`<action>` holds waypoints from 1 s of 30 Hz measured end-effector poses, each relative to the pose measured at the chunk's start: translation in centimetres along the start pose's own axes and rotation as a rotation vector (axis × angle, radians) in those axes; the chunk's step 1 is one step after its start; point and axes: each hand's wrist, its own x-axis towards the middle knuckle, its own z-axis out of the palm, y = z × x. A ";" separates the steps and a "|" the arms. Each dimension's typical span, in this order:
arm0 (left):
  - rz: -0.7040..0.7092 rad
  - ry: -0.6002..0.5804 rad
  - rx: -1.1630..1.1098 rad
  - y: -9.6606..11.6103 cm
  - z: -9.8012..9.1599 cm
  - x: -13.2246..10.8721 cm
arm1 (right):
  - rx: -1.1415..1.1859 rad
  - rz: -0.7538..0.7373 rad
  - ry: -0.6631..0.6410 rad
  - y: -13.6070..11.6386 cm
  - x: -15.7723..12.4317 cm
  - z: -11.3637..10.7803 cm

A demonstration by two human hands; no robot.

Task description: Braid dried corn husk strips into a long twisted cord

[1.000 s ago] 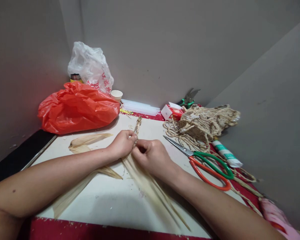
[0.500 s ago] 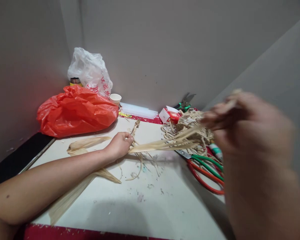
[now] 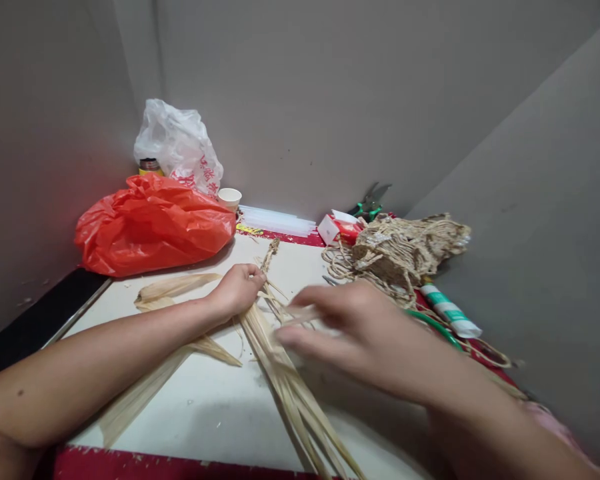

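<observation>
My left hand (image 3: 243,288) pinches dried corn husk strips (image 3: 285,383) at the lower end of a narrow plaited piece (image 3: 273,250), whose tip pokes out beyond the fingers. From that grip the long pale strips fan toward the front edge of the board. Blurred by motion, my right hand (image 3: 350,327) hovers just right of the strips, thumb and index finger apart. Whether a thin shred lies between them is hard to see. More corn husk (image 3: 175,288) lies left of and beneath my left forearm.
The white board (image 3: 220,407) rests on a red cloth. A red plastic bag (image 3: 155,230), white bag (image 3: 180,143) and paper cup (image 3: 230,198) stand back left. At right lie a rope bundle (image 3: 415,250), scissors (image 3: 437,327) partly hidden by my hand, and pruning shears (image 3: 373,203).
My right hand has let go of the strips it held stretched out to the right and moved left and down. The strips now hang toward the front edge. My left hand stays in place.
</observation>
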 end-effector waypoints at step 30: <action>-0.106 -0.219 -0.380 1.1 -1.1 0.1 | 0.877 0.233 0.283 3.1 6.0 4.5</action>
